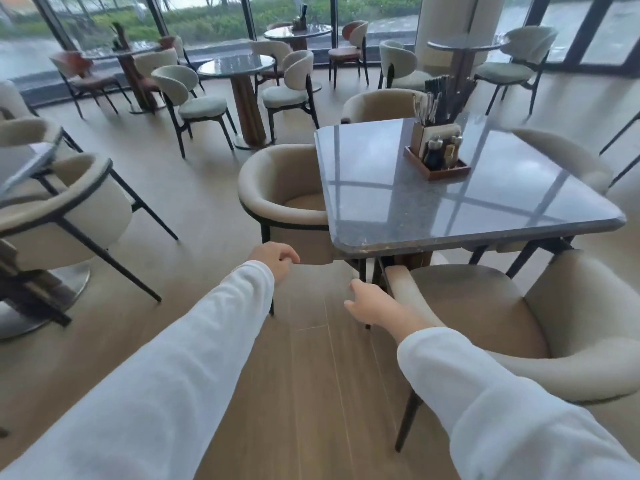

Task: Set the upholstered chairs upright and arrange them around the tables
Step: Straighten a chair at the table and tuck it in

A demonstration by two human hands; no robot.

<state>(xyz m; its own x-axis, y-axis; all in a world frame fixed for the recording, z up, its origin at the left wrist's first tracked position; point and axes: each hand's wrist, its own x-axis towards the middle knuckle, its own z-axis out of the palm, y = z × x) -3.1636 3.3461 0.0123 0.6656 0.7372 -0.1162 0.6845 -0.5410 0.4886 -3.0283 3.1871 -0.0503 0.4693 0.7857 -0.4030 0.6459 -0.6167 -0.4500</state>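
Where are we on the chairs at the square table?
Done: four upholstered chairs stand upright around the square table, the left chair tucked in. In hand: nothing gripped; left hand and right hand hover by the near chair. Left: it sits angled out, probably needs pushing in.

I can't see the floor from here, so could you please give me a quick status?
Both hands empty: left hand loosely curled, right hand open beside near chair's armrest. Chairs at square table all upright. Nothing in the way.
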